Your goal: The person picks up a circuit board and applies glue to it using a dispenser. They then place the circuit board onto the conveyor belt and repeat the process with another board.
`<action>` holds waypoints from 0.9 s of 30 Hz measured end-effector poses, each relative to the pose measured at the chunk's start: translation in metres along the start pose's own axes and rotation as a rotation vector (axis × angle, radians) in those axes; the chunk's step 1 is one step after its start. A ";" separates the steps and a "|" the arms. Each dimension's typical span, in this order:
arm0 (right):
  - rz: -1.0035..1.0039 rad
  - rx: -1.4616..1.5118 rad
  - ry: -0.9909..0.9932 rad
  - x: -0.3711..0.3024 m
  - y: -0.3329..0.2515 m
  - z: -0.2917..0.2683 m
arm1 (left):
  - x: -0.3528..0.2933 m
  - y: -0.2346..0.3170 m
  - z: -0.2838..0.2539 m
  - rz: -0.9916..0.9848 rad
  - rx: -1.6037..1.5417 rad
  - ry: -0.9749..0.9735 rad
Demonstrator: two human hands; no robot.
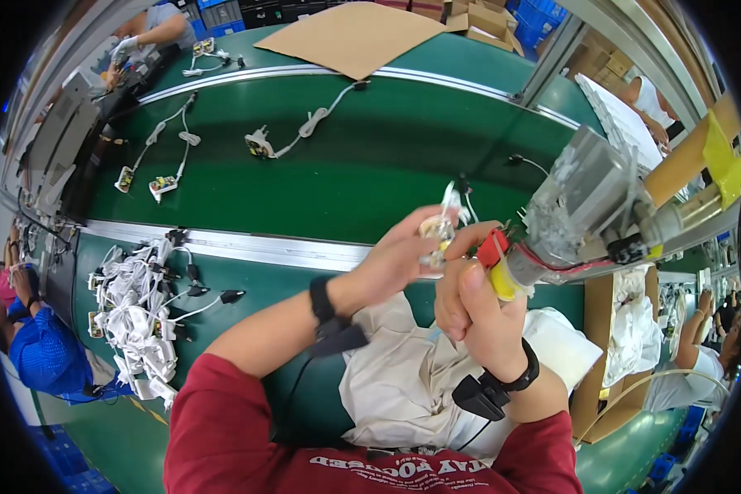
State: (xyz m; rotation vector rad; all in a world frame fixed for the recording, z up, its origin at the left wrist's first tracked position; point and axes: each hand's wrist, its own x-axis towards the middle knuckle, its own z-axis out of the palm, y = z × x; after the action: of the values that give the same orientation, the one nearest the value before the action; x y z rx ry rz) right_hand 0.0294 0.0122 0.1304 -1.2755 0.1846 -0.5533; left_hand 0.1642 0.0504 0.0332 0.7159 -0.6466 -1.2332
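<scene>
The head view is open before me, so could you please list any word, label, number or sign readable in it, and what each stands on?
Dark red shirt: white lettering across the chest, not copied here; its finer lines are too small to read.
Small unit in the left hand: blurred, any markings unreadable.
White cable pile: no readable print.
Cardboard sheet: no readable print.

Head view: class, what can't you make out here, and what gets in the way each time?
All in the head view:
- Small circuit unit: blurred, and partly covered by the left grip.
- Inside of the right grip: hidden by its curled fingers.
- White cable pile: lower layers hidden under upper ones.
- Cardboard box: bottom hidden by white bags.
</scene>
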 end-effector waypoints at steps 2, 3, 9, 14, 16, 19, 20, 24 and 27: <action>0.039 0.007 0.007 0.000 -0.001 0.001 | 0.019 0.004 -0.019 0.077 0.231 -0.020; 0.030 0.002 0.002 0.002 0.000 -0.002 | 0.027 0.003 -0.029 0.063 0.853 -0.026; -0.001 0.029 0.004 0.010 0.002 -0.004 | 0.025 0.045 -0.027 0.290 1.729 0.156; -0.025 0.003 0.011 0.013 0.004 -0.004 | 0.018 0.131 -0.116 0.399 2.361 0.457; -0.034 0.004 -0.011 0.013 0.004 -0.001 | -0.006 0.159 -0.168 0.181 2.582 0.573; -0.036 -0.002 -0.013 0.011 0.006 0.001 | -0.030 0.176 -0.197 0.025 2.635 0.550; -0.036 0.001 -0.029 0.012 0.005 0.004 | -0.040 0.180 -0.197 0.020 2.633 0.521; -0.034 -0.016 -0.022 0.013 0.008 0.006 | -0.031 0.161 -0.131 -0.345 1.619 0.408; -0.034 -0.029 0.006 0.014 0.007 0.004 | -0.033 0.108 -0.060 -0.215 0.603 0.405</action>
State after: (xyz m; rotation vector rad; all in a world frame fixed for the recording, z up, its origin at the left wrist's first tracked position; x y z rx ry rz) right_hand 0.0450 0.0098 0.1273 -1.3072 0.1768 -0.5857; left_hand 0.2682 0.1096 0.0782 1.5272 -0.6127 -1.0389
